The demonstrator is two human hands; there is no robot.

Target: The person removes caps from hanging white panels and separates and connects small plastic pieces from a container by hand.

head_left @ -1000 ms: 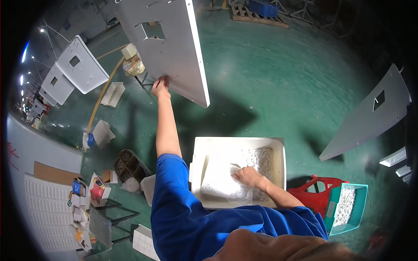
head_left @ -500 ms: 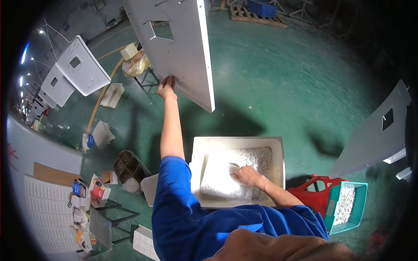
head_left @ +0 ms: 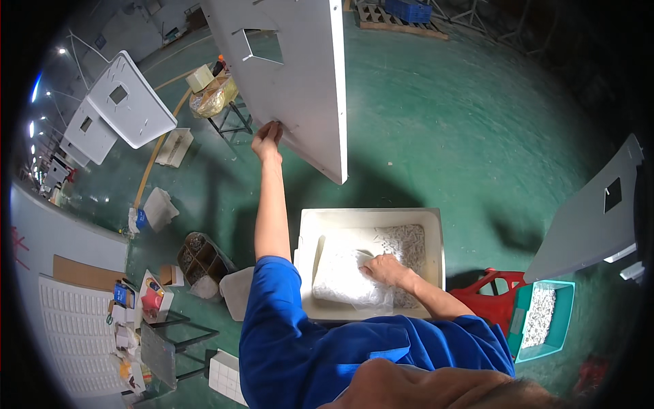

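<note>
A large light-grey metal panel with a rectangular cutout hangs upright ahead of me. My left hand is raised to its lower left corner, fingertips pinched together against the face; whatever they hold is too small to make out. Below stands a cream plastic bin with many small white pieces in it. A clear plastic bag lies inside on the left. Over the bag's mouth, my right hand has curled fingers, their tips hidden.
Another grey panel hangs at the right, above a red stool and a teal bin of small white pieces. White panels hang far left. A divided box and a black-legged stand are on the left.
The hanging panel appears slightly farther right and lower in view, and my left hand has shifted right with it. My right hand stays at the bag with little movement.
</note>
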